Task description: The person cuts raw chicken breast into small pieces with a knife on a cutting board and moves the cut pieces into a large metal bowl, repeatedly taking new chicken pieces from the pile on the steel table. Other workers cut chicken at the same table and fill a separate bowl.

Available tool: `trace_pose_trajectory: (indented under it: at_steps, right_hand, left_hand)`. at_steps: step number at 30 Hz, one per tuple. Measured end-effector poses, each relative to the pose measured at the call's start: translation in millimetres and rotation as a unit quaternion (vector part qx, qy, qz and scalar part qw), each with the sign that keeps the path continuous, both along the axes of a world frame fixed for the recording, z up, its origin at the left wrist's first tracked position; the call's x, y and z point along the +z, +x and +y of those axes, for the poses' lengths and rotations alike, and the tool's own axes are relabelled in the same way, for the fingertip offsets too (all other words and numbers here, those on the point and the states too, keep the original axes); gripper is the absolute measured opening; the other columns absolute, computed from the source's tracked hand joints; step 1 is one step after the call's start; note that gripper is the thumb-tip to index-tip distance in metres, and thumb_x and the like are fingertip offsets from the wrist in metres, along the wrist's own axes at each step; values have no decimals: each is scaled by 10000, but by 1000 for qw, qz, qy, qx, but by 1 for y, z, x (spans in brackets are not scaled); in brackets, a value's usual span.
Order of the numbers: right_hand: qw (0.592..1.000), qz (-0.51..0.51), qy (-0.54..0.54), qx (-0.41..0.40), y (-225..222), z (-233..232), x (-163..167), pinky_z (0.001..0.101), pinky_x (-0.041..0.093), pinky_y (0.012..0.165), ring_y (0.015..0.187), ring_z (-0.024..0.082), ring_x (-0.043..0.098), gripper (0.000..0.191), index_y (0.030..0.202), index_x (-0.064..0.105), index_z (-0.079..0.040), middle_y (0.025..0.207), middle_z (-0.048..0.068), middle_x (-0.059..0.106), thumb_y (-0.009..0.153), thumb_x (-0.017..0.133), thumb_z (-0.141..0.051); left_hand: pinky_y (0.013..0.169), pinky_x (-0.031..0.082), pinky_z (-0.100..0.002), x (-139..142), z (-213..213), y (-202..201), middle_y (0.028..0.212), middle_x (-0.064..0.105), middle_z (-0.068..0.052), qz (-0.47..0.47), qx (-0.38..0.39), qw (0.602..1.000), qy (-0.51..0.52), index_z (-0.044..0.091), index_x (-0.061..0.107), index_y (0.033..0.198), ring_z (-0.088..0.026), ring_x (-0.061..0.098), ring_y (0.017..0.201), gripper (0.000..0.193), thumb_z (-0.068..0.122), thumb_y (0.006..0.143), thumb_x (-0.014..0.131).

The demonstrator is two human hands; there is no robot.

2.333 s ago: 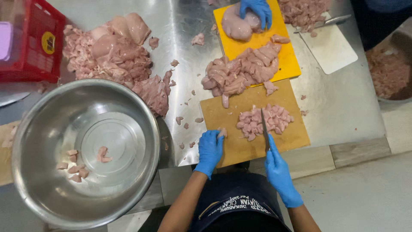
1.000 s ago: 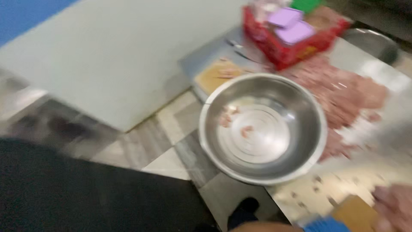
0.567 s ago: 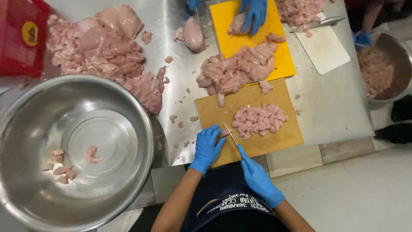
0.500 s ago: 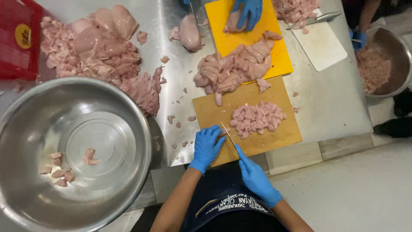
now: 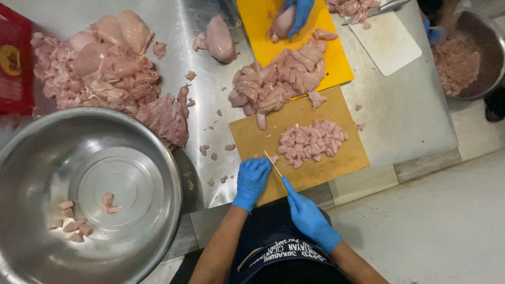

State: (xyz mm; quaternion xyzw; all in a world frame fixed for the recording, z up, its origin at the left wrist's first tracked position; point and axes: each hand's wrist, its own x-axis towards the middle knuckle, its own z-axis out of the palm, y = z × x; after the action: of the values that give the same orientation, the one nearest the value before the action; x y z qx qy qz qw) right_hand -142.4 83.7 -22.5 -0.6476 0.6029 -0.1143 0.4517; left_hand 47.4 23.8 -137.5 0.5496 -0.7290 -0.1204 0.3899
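Note:
My left hand (image 5: pixel 251 181), in a blue glove, rests with curled fingers on the near left part of a brown cutting board (image 5: pixel 336 165). My right hand (image 5: pixel 307 214), also gloved, grips a knife (image 5: pixel 272 164) whose thin blade slants up to the left-hand fingertips. Whether the fingers touch the blade is unclear. A pile of diced raw chicken (image 5: pixel 312 141) lies on the board, apart from both hands. Chicken strips (image 5: pixel 279 84) spill from a yellow board (image 5: pixel 260 26) onto the brown one.
A large steel bowl (image 5: pixel 47 158) at left holds a few chicken pieces. Raw chicken (image 5: pixel 110 68) is heaped on the steel table, beside a red crate (image 5: pixel 13 63). A co-worker's gloved hand (image 5: pixel 299 11) holds a breast. A white board (image 5: pixel 386 42) and a second bowl (image 5: pixel 468 58) lie at the right.
The knife has come away from the diced pile and now slants toward my left hand at the board's near edge. The view swung off to the floor and back.

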Motion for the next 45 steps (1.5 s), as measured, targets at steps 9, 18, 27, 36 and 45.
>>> trace_pose_trajectory:
  at_steps: [9,18,27,36,45]
  right_hand:
    - [1000,-6,7,-24,17,-17,-30,560,514,685,791,510,662,614,1587,337,-272,857,342,652,1002,483,-152]
    - [999,26,-29,-17,-13,1,-16,579,491,665,796,508,651,609,1576,352,-289,878,331,659,999,509,-171]
    - [997,4,40,-67,-5,-5,-2,496,517,673,659,451,648,601,1580,335,-333,748,294,627,1013,485,-199]
    - [1000,-9,5,-26,18,8,-8,540,511,734,890,525,639,603,1584,328,-289,962,343,658,1015,489,-169]
    - [1000,1,-24,-14,28,7,-12,547,521,774,960,506,644,611,1577,337,-264,1066,334,663,999,497,-142]
  left_hand:
    - [892,540,-428,-4,1,-1,1091,707,-80,46,-8,999,8,108,743,1094,-320,643,1001,230,98,868,783]
    - [908,540,-427,3,-2,-5,1088,695,-97,52,20,998,12,99,701,1073,-332,633,1006,226,127,872,801]
    - [857,479,-451,13,13,17,1264,667,-94,-3,17,998,56,70,634,1245,-321,596,991,493,261,826,808]
    - [825,479,-428,7,9,15,1165,688,-24,-20,28,999,38,161,694,1108,-286,619,983,248,212,880,780]
    - [807,476,-413,0,5,25,1125,711,-37,-11,-15,1000,15,145,722,1090,-277,616,958,248,161,849,777]
